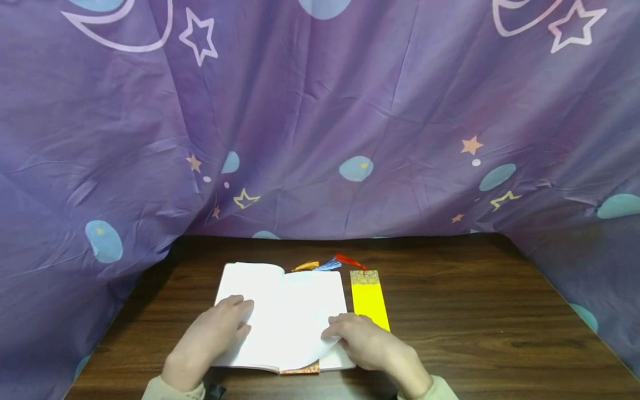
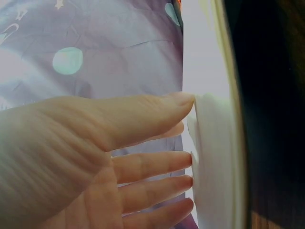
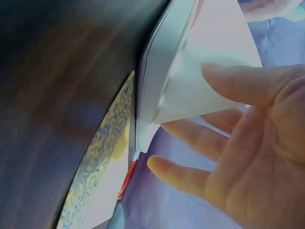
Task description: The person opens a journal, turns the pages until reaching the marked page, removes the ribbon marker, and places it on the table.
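Note:
An open book (image 1: 257,289) with blank white pages lies on the table. My left hand (image 1: 215,328) rests on its left page, with thumb and fingertips against the paper and the fingers fairly straight in the left wrist view. Near the lower right corner, my right hand (image 1: 365,340) pinches a page (image 3: 217,93) between thumb and fingers, and that page curves up off the ones below. A patterned strip (image 1: 301,369) shows from under the raised page at the bottom edge. Beside the book lies a yellow bookmark (image 1: 370,304) with a patterned end, partly behind the right hand.
Past the book's top edge lie an orange tassel (image 1: 306,266) and a blue tassel (image 1: 328,265). A red tassel (image 1: 350,260) is tied to the yellow bookmark. A purple curtain (image 1: 320,122) hangs behind and at both sides of the dark wooden table (image 1: 475,311).

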`<state>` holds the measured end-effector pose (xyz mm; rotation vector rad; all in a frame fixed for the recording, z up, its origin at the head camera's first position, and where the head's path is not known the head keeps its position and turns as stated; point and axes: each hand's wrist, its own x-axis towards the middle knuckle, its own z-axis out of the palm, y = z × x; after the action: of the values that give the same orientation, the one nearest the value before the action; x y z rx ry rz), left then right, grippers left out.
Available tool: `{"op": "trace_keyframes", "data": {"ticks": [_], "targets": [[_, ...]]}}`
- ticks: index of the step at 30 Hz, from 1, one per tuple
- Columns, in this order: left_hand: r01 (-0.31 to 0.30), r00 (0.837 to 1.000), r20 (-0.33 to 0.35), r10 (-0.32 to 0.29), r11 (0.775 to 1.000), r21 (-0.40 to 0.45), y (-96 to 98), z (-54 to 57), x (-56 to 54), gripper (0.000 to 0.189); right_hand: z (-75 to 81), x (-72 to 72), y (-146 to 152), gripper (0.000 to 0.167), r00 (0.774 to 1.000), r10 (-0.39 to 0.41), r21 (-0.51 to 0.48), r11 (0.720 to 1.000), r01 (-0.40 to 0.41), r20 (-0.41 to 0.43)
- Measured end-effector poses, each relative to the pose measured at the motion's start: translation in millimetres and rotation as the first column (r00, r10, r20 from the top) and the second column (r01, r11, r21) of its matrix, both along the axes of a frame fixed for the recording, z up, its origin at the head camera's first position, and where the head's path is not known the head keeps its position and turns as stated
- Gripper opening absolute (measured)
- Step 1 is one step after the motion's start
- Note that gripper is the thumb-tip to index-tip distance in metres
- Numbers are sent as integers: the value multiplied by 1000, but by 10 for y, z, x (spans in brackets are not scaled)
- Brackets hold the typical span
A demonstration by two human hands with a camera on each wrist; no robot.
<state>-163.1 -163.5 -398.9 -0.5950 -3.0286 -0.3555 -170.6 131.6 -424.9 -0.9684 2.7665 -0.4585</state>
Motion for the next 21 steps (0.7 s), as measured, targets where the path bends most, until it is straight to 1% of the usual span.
{"op": "trace_keyframes", "data": {"ticks": [2, 4, 5, 7, 10, 13, 17, 19, 21], "targets": [[-1, 1000, 0, 1, 1000, 0, 1, -3, -1, 22, -8, 4, -1, 30, 998, -4, -18, 1000, 3, -62], [1, 1000, -4, -1, 1000, 0, -1, -9, 0, 20, -15, 9, -10, 28, 991, -28, -42, 999, 23, -134], [2, 1000, -7, -2, 1000, -1, -1, -10, 2, 19, -17, 14, -20, 29, 985, -49, -53, 998, 40, -167], [5, 1000, -19, -6, 1000, -2, 0, -16, 1, 16, -20, 18, -40, 36, 975, -114, -88, 991, 99, -191], [10, 999, -34, -10, 1000, -5, 2, -26, -2, 15, -12, 19, -81, 49, 959, -223, -155, 968, 197, -174], [9, 999, -34, -9, 1000, -6, 7, -31, -6, 16, 1, 22, -111, 58, 941, -305, -238, 934, 266, -149], [-6, 1000, -6, 6, 1000, -19, 19, -24, -9, 15, 18, 21, -138, 67, 924, -355, -368, 885, 284, -140], [-13, 1000, 11, 14, 1000, -27, 24, -15, -10, 16, 22, 15, -153, 72, 922, -368, -430, 856, 287, -117], [-15, 1000, 21, 16, 999, -32, 27, -6, -10, 17, 20, 3, -175, 79, 921, -383, -483, 821, 304, -72]]}}
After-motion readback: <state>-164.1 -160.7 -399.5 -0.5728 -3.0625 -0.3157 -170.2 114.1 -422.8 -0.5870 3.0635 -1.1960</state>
